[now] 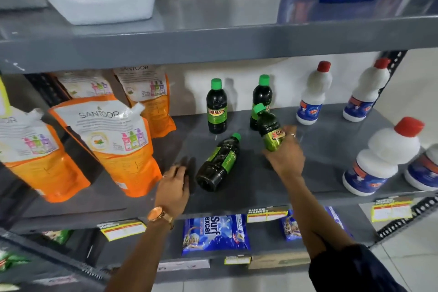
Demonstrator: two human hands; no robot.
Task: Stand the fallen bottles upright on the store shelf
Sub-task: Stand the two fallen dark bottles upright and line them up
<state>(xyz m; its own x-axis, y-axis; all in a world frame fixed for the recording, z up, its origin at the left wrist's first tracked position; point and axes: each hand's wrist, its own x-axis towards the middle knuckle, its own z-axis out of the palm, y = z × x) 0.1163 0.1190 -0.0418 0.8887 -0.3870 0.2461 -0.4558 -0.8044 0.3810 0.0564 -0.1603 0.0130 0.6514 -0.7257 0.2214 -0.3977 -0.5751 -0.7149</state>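
Observation:
On the grey middle shelf [320,140] a dark bottle with a green cap and green label lies on its side [216,165], cap pointing to the back right. My left hand [174,188] rests just left of its base, fingers apart, not gripping it. My right hand [285,153] holds a second dark bottle [269,127] tilted, cap up and to the left, base off the shelf. Two more such bottles stand upright at the back, one on the left [216,106] and one partly behind the held bottle [262,93].
Orange Santoor refill pouches [111,144] stand on the left of the shelf. White bottles with red caps [381,161] stand on the right. Jugs sit on the upper shelf [213,38]. Blue detergent packs [215,234] lie on the shelf below.

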